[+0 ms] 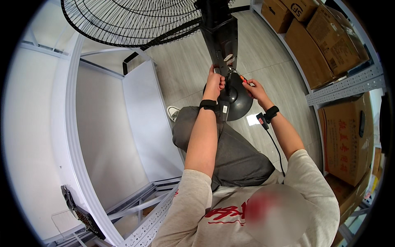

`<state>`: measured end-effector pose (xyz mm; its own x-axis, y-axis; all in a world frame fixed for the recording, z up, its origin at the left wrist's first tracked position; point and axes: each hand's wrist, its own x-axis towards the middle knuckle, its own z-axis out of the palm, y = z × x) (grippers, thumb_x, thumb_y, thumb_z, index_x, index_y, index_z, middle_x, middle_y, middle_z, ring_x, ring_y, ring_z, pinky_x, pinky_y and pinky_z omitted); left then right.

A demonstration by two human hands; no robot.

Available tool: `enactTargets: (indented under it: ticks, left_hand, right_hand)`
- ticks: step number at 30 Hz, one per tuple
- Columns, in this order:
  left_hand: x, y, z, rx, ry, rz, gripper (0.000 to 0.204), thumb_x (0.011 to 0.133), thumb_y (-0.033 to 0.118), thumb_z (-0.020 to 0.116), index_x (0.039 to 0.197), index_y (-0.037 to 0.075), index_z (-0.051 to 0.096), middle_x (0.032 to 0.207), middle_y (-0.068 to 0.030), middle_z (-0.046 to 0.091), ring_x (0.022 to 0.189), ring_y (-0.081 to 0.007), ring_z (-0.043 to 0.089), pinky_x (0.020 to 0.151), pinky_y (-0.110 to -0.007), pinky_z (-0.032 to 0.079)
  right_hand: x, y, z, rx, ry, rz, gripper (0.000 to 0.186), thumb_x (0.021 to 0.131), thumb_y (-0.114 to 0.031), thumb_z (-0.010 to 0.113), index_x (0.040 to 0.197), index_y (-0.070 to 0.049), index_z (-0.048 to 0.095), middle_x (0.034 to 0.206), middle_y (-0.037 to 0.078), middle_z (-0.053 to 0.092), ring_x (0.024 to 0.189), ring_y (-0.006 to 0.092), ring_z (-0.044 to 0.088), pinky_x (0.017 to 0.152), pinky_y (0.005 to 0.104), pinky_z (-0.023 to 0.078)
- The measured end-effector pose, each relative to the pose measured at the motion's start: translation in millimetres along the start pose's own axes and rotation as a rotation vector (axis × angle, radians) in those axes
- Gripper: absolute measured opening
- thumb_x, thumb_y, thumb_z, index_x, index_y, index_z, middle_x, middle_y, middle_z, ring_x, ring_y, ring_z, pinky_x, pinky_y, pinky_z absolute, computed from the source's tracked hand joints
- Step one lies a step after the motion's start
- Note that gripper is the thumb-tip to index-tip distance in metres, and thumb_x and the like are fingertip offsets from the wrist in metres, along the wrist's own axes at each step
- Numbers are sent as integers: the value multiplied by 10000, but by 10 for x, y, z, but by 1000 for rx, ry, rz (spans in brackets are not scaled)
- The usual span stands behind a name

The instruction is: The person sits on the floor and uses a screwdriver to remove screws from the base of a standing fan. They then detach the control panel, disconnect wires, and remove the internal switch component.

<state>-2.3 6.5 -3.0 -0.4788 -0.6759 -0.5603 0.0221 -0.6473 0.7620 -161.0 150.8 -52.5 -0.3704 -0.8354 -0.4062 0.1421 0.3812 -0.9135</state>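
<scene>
A black pedestal fan stands before me, its wire cage point(135, 20) at the upper left and its boxy column point(222, 43) running down to a round black base point(242, 105). My left hand point(215, 85) is closed beside the lower end of the column, fingers curled and one digit pointing up along it. Whatever those fingers hold, if anything, is hidden. In my right hand point(256, 89) is a small tool with a red-orange and black handle point(243, 79), apparently a screwdriver. It points left toward the column's lower end, where small metal parts point(231, 71) show.
White shelving point(142, 119) rises on the left. At the right, a rack point(345, 92) holds several cardboard boxes point(308, 53), with a larger box point(347, 138) below. A black cable point(276, 144) hangs from a small device by my right wrist. My shoe point(173, 112) rests on the tiled floor.
</scene>
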Motion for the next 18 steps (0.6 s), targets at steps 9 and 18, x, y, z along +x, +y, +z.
enactTargets:
  ticks: [9,18]
  left_hand:
    - [2,-25,3,21,-26,-7,683,838,-22,364,1428,295,236,681,-51,469,526,-130,416,454,-265,314]
    - [-14,-18,-12,24,-16,-12,714,837,-17,381,1456,295,208,684,-51,470,527,-132,415,457,-268,316]
  right_hand:
    - [-78,71,-28,42,30,14,241,884,-336,675,922,-119,576,638,-46,512,529,56,449,458,236,321]
    - [120,-61,-5,-38,30,25,286,914,-403,613,931,-118,630,642,-31,543,523,59,479,462,224,338]
